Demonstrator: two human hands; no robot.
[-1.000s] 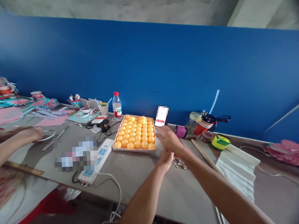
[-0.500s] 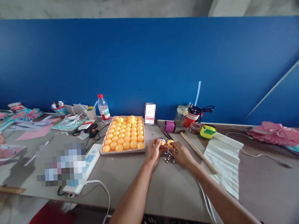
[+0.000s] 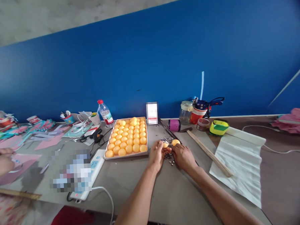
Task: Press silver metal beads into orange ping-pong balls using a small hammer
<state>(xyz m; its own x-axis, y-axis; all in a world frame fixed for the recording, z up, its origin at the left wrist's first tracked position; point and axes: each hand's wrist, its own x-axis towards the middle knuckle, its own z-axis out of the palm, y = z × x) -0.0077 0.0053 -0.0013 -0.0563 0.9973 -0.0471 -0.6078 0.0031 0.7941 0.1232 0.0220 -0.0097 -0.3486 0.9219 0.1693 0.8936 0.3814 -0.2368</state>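
An orange ball (image 3: 165, 144), like a table-tennis ball, is in my left hand (image 3: 156, 154), its fingers closed round it. Silvery bits sit on and about that ball. Small shiny metal pieces (image 3: 171, 162) lie in a loose heap on the table below my hands. A second orange ball (image 3: 176, 142) shows just beyond my right hand (image 3: 184, 156); I cannot tell whether it is gripped or rests there. The right fingers are bent and drawn together over the heap, and what they pinch is hidden.
Left of my hands stands a shallow tray (image 3: 146, 136) of orange balls, with a bottle (image 3: 105, 114) behind. A power strip (image 3: 96, 167) lies nearer. To the right are a hammer (image 3: 208, 151), purple roll (image 3: 174, 125), jar (image 3: 186, 112) and white cloth (image 3: 245, 154). Another person's hand (image 3: 3, 164) works far left.
The view has tilted and shifted, so the scene sits differently in the picture. My right hand is slightly farther from my left, and the two balls appear wider apart.
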